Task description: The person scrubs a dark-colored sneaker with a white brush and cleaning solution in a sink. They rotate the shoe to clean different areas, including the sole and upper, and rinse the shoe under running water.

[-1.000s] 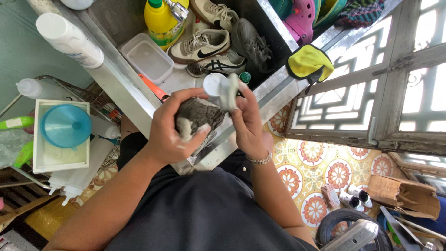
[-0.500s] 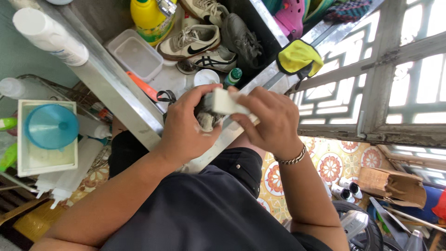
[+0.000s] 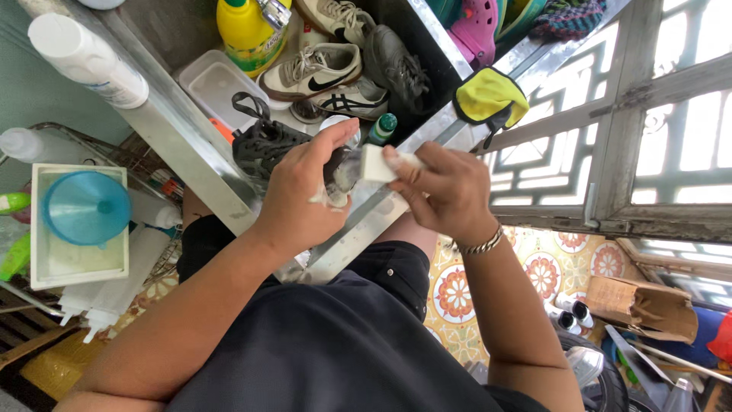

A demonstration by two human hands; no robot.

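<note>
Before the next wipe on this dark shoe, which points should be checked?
1. Left hand grip on the dark shoe: ok, fingers wrap it.
2. Right hand grip on the white sponge block: ok, pinched at the fingertips.
3. Block touches the shoe: ok.
4. Shoe held over the metal shelf: ok.
5. Green-capped bottle out of the way: cannot tell, it stands close behind the block.

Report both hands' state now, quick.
Left hand: closed around a dark grey sneaker.
Right hand: fingers pinching a white sponge block against the sneaker.
</note>
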